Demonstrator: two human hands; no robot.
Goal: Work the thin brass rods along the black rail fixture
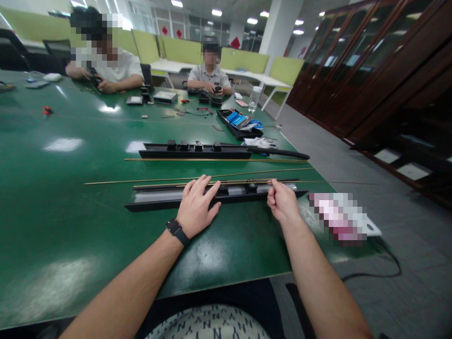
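Observation:
A long black track (158, 194) with a silvery inner face lies across the green table in front of me. Small black blocks sit in it, one (251, 186) between my hands. My left hand (197, 205), with a dark watch at the wrist, rests over the track with its fingers spread. Toward the track's right end, my right hand (283, 197) is closed, thumb and forefinger pinching a thin brass-coloured rod (318, 181) that runs along the track's upper edge. Just beyond lies another thin rod (106, 182), partly behind my left fingers.
Farther back lie a second black track (197, 154) with several blocks, a third rod (212, 160), white gloves (259, 142) and a black tray (243, 134) of blue items. A blurred pink-and-white object (339, 216) sits at right. Two people (116, 70) work across the table.

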